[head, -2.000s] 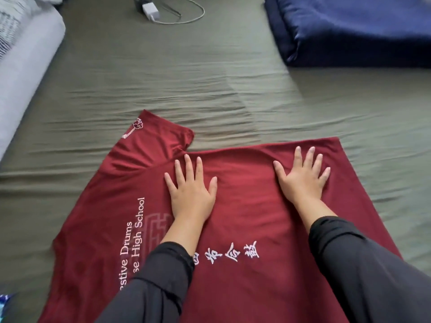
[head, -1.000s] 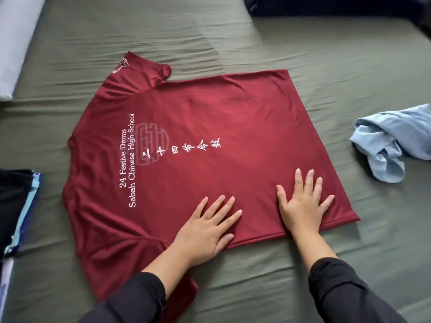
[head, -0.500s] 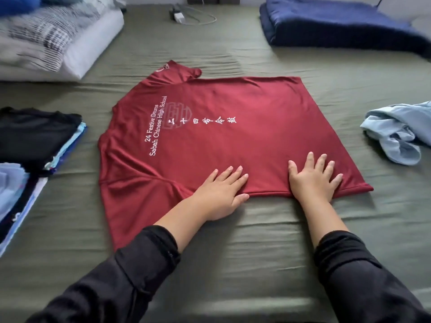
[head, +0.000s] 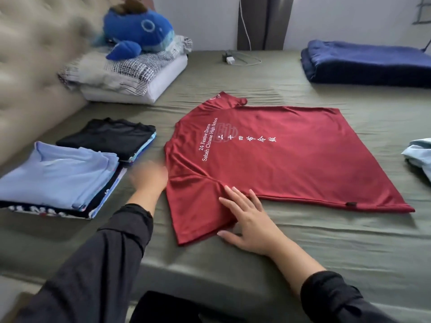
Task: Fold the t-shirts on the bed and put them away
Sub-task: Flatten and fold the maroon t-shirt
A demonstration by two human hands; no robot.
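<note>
You have one red t-shirt [head: 291, 164] spread flat on the bed [head: 303, 241]. There are two stacks of folded clothes: one topped in black [head: 109, 136] and one topped in light blue [head: 56, 176]. How many garments each stack holds you cannot tell. One pale blue garment [head: 418, 155] lies crumpled at the right edge. You can also count one folded navy blanket [head: 366, 61], one blue plush toy [head: 137, 33], one charger [head: 229, 59] with its cable, and two hands: left hand [head: 149, 176], right hand [head: 249, 220].
</note>
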